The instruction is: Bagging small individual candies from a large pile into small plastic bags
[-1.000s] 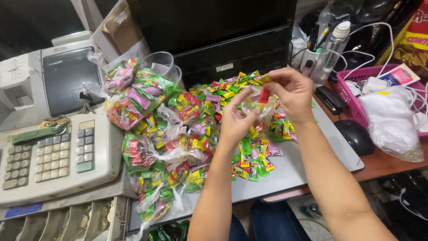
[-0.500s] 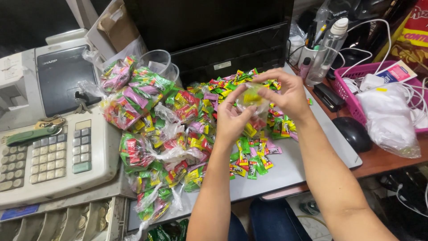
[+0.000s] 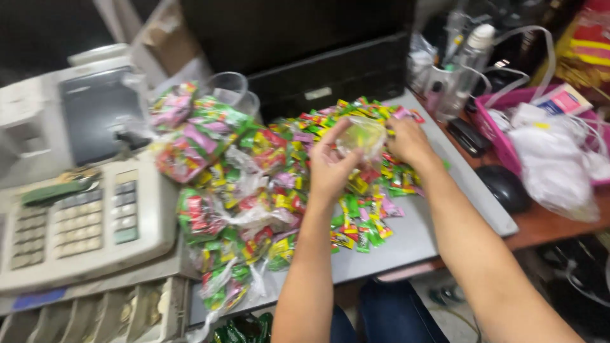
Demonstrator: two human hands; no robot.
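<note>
left hand [image 3: 327, 168] and right hand [image 3: 406, 141] pinch small clear bag [image 3: 362, 136] | bagged sweets [image 3: 216, 184] heaped mid-counter | cash register [image 3: 76, 216] left edge | pink basket [image 3: 502, 117] right

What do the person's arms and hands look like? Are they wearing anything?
Both arms are bare, with no sleeves in view. The left hand and right hand wear no gloves. The picture is too blurry to tell about rings or a watch.

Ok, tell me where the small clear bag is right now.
In the head view, the small clear bag is held between the left hand and right hand, above the loose candies.
</note>
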